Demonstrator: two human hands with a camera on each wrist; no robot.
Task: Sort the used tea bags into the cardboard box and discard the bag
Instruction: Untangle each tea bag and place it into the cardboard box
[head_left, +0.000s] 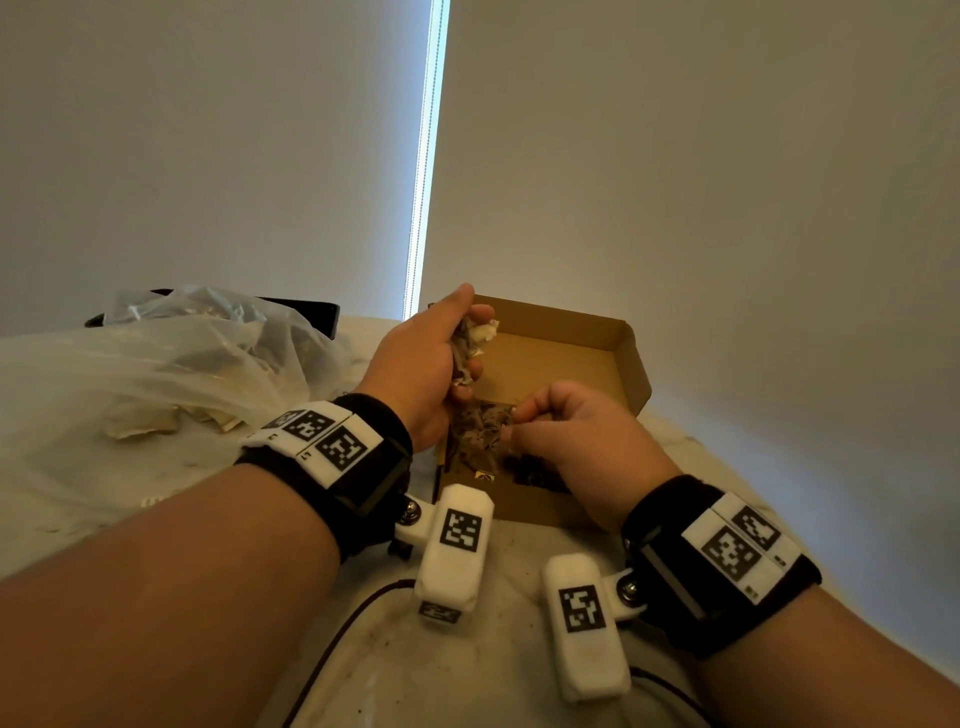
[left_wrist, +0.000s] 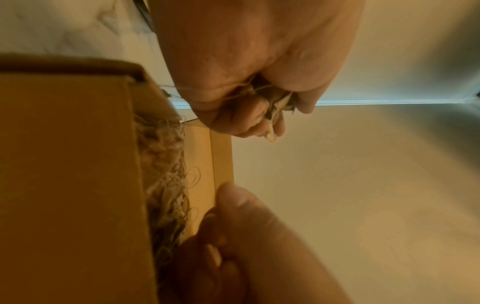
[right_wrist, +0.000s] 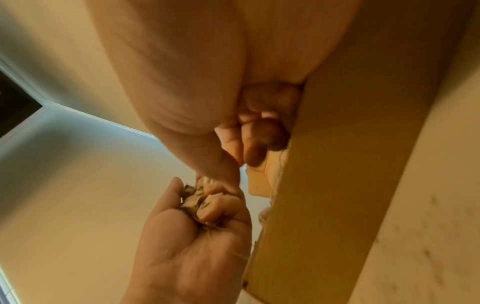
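Head view: left hand (head_left: 421, 358) fingers clutch tea bags (head_left: 470, 340) over cardboard box (head_left: 631, 364) edge; right hand (head_left: 576, 436) fingers pinch strings.

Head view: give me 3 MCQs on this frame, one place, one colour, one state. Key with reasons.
1. Where does the plastic bag lie relative to the cardboard box?
A. to its left
B. inside it
C. to its right

2. What colour are the wristbands?
A. red
B. black
C. green

3. What is the left hand doing?
A. lying flat on the table
B. gripping a clump of used tea bags
C. hanging idle, holding nothing

Key: 1 A, the bag sits on the table left of the open box. 2 B, black bands carry white marker blocks. 3 B, fingers curl round the clump above the box.
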